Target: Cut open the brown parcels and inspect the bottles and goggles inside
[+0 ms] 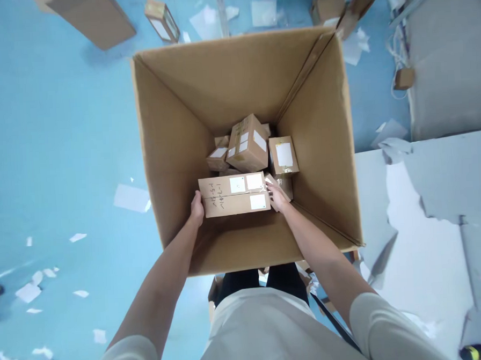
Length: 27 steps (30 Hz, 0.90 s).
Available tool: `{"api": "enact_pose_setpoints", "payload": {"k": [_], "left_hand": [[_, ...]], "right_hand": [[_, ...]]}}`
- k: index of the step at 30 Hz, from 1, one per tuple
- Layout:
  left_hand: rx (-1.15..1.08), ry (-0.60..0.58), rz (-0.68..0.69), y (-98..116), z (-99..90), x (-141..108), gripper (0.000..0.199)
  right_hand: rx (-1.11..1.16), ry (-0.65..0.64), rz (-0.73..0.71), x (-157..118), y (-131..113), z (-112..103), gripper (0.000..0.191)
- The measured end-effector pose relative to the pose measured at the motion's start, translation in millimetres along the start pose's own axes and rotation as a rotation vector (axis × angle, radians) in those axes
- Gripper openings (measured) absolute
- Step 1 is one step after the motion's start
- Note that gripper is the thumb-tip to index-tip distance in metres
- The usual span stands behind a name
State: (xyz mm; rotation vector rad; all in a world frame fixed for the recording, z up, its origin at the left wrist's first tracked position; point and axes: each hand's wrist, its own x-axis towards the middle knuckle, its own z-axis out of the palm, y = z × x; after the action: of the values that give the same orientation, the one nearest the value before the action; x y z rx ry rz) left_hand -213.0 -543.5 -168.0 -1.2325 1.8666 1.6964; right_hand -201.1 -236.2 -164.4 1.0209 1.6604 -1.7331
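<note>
Downward from the head camera, a tall, open cardboard box (172, 108) fills the centre, with a person's bare arms reaching over its near side. Inside, a long carton (234, 195) lies crosswise between the hands, near the wall closest to the person. The left hand (197, 208) grips its left end and the right hand (278, 197) its right end, fingers curled over the edge; holding both ends probably keeps so long a shape level. It bears pale labels and dark handwriting; whether the line along its length is a fold or a join between two boxes, I cannot tell. Beyond it, smaller parcels rest at mixed angles, apparently settled loosely: a tilted taped carton (247, 146) in the middle, a carton with a white label (283, 155) at the right, and a small carton (218, 158) at the left. Paper scraps (28, 292) dot the blue floor (61, 146) outside.
</note>
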Motion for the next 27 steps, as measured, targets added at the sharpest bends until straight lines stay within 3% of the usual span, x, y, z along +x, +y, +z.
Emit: {"api": "enact_pose_setpoints", "payload": {"k": [3, 7, 13, 16, 19, 23, 27], "left_hand": [[-0.180, -0.062, 0.004, 23.8, 10.6, -22.8, 0.030], [-0.160, -0.125, 0.056, 47.4, 27.2, -57.8, 0.033], [-0.020, -0.361, 0.207, 99.5, 26.7, -112.5, 0.053], [-0.035, -0.483, 0.271, 131.3, 25.0, -142.9, 0.063], [-0.064, -0.628, 0.336, 161.9, 32.9, -175.0, 0.069], [0.009, -0.818, 0.424, 194.0, 63.7, -220.2, 0.072], [0.122, -0.980, 0.493, 202.8, 114.3, -269.9, 0.074]], "right_hand": [[0.178, 0.120, -0.038, -23.8, -22.7, -11.4, 0.050], [0.155, 0.193, -0.098, -58.6, -46.4, -20.9, 0.051], [0.236, 0.066, -0.077, -131.2, -77.4, -34.5, 0.065], [0.233, 0.086, -0.193, -176.9, -85.4, -49.7, 0.079], [0.282, 0.182, -0.375, -223.0, -85.1, -71.8, 0.080], [0.321, 0.328, -0.506, -277.2, -75.9, -107.0, 0.087], [0.391, 0.458, -0.582, -322.5, -53.4, -148.7, 0.089]]}}
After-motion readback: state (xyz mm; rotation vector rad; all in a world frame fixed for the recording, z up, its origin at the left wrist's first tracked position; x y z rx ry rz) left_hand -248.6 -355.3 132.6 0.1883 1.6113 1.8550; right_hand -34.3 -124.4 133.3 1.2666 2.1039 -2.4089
